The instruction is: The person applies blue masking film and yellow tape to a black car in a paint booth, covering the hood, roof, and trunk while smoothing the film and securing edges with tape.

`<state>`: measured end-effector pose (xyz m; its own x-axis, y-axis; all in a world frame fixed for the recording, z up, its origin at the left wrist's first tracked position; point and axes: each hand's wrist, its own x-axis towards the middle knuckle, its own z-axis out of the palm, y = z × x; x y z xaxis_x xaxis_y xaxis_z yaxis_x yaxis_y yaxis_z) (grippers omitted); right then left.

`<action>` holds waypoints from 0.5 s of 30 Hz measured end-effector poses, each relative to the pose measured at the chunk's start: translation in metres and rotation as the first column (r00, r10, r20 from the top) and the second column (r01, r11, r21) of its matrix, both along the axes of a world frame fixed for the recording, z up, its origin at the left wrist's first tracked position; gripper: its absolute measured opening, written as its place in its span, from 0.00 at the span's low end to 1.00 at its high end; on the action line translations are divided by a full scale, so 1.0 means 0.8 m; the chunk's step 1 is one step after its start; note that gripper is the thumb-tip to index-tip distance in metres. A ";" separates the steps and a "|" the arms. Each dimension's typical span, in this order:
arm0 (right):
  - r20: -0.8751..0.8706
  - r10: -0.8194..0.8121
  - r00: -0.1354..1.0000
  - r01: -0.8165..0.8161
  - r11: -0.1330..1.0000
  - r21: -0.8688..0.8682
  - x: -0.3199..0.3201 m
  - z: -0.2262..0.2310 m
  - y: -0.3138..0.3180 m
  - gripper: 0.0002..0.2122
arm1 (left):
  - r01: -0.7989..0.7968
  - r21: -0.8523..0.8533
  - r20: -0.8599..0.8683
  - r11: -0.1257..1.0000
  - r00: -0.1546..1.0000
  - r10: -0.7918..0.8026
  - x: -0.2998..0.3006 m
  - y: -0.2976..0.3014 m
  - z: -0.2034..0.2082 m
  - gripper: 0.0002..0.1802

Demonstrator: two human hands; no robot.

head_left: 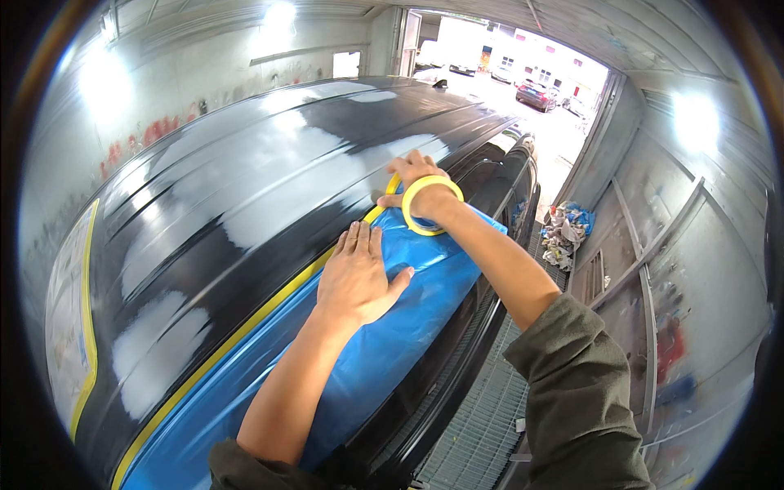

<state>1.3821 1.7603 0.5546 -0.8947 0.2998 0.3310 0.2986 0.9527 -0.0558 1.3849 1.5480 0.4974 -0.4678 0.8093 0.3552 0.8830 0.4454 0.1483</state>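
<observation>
My left hand [355, 273] lies flat with its fingers stretched out on a blue plastic sheet [408, 318], its fingertips at the yellow masking tape [278, 300] along the sheet's upper edge. The tape runs along the side of a vehicle roof [245, 245], black with pale grey patches. Farther along the same edge, my right hand [418, 173] has its fingers bent around a curved piece of yellow tape [394, 186]; whether this is a roll or a loose strip, I cannot tell. A yellow tape roll [408, 214] hangs around my right wrist.
Dark trim and a rail [457, 384] run along the vehicle's right side, above a metal floor grating [482, 425]. Crumpled plastic and paper [565, 233] lie by the right wall. Another taped covering [69, 302] is at the roof's left end. Beyond the doorway stands a red car [536, 95].
</observation>
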 end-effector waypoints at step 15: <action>0.183 -0.070 0.981 0.097 0.985 -0.144 -0.019 0.010 0.012 0.31 | -0.005 -0.009 0.019 1.000 1.000 0.006 0.001 -0.008 0.003 0.49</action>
<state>1.3666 1.7698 0.5627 -0.9045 0.4106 0.1153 0.3950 0.9085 -0.1367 1.3857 1.5417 0.5002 -0.4789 0.8099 0.3388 0.8776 0.4517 0.1607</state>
